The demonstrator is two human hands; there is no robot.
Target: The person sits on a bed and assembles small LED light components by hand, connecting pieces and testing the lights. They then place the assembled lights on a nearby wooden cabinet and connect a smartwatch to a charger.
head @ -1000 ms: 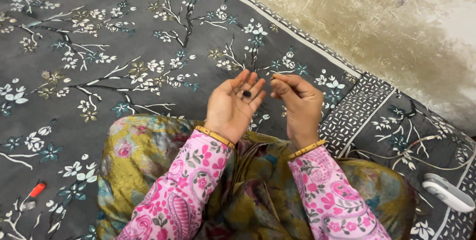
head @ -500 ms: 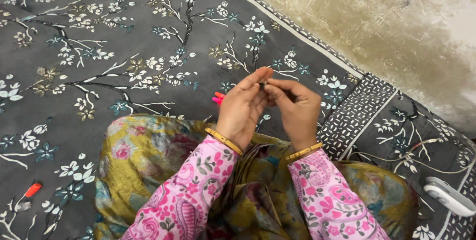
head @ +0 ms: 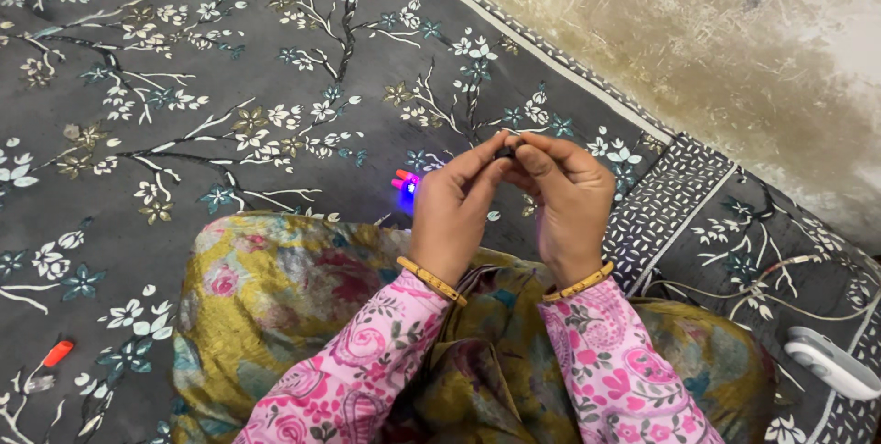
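A small dark object sits pinched between the fingertips of both hands, at the point where they meet above the person's lap. It is black or very dark, rounded as far as can be told, and mostly hidden by the fingers, so its exact shape cannot be made out. The left hand closes on it from the left with thumb and forefinger stretched forward, the other fingers curled loosely under. The right hand closes on it from the right, its fingers bent over the top, so the 2 hands touch at the tips.

Just left of the left hand, near its knuckles, a small light lies on the cloth, glowing blue with a pink-red tip beside the glow. It is apart from the hands, not touched.

Each wrist carries 1 thin yellow bangle, and below them run pink patterned sleeves. Under the forearms spreads a yellow-green flowered garment over the lap.

All of this rests on a grey sheet printed with branches and small flowers. Far to the left of the hands, near the lower edge, lies a small orange piece. Far to the right, near the lower corner, lies a white plastic device. Beyond the right hand the sheet ends at a worn, stained floor.
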